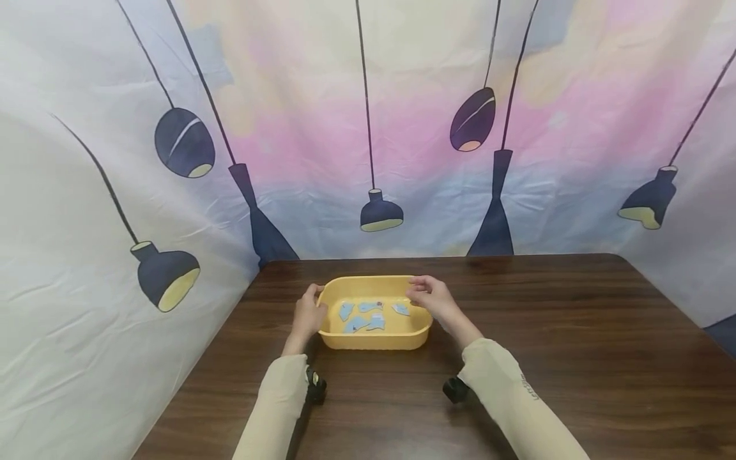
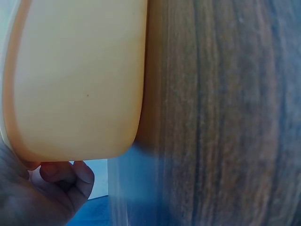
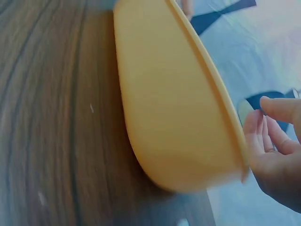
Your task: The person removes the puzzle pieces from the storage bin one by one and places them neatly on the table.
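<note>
A yellow plastic tub (image 1: 370, 343) stands on the brown table, with several flat, light-blue, irregular pieces (image 1: 376, 321) lying spread over its bottom. My left hand (image 1: 309, 314) grips the tub's left end. In the left wrist view its curled fingers (image 2: 66, 176) show under the rim, and the thumb is hidden. At the other end, my right hand (image 1: 438, 300) is raised beside and over the right rim, its loosely bent fingers apart from the wall. In the right wrist view, the right hand's thumb (image 3: 280, 107) is near the index finger, and no object shows between them.
The wood-grain table (image 1: 552, 358) extends to both sides of the tub and in front of it. Behind it hangs a cloth backdrop (image 1: 322, 128) printed with dark lamps. Dark wrist-worn devices (image 1: 456, 390) sit below both sleeves, close over the table.
</note>
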Motion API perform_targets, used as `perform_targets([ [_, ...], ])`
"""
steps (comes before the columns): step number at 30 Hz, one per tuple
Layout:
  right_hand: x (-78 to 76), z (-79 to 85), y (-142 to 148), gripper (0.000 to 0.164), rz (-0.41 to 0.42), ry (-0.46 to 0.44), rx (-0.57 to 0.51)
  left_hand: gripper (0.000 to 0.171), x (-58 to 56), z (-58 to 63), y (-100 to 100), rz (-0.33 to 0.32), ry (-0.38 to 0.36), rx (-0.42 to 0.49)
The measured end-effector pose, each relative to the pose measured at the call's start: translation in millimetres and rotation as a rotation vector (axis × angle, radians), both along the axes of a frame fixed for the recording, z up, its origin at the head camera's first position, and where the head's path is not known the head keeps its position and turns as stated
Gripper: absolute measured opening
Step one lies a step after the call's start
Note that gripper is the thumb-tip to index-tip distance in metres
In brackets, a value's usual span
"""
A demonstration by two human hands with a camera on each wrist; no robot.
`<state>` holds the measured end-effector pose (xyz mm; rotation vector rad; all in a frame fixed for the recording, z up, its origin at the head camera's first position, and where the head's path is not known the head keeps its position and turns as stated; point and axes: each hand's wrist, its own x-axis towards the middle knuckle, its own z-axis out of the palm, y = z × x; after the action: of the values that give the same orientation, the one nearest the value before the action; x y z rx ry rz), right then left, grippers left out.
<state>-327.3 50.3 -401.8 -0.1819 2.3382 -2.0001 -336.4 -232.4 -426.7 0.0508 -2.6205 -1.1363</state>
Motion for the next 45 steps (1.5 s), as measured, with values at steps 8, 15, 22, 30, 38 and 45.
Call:
perform_targets([
  [8, -4.3, -8.8, -34, 0.041, 0.123, -0.076, 0.023, 0.043, -2.2, 0.0, 4, -0.014, 0.025, 0.04],
  [15, -10.1, -17.7, -53, 0.041, 0.235, -0.151, 0.101, 0.04, 2.1, 0.3, 1, 0.022, 0.032, 0.043],
  [22, -11.0, -25.8, -63, 0.042, 0.211, -0.14, 0.197, 0.04, 0.5, -6.6, 3, 0.006, 0.022, 0.073],
  [30, -10.4, -23.3, -67, 0.051, 0.25, -0.135, 0.294, 0.04, 0.9, -2.4, 1, 0.024, 0.044, 0.095],
  [38, -8.6, -19.4, -70, 0.045, 0.243, -0.102, 0.358, 0.04, 0.2, 1.0, 0, 0.014, 0.057, 0.096],
  [45, -6.9, -21.4, -69, 0.042, 0.273, -0.125, 0.336, 0.039, 3.8, -1.1, 0, 0.01, 0.049, 0.1],
])
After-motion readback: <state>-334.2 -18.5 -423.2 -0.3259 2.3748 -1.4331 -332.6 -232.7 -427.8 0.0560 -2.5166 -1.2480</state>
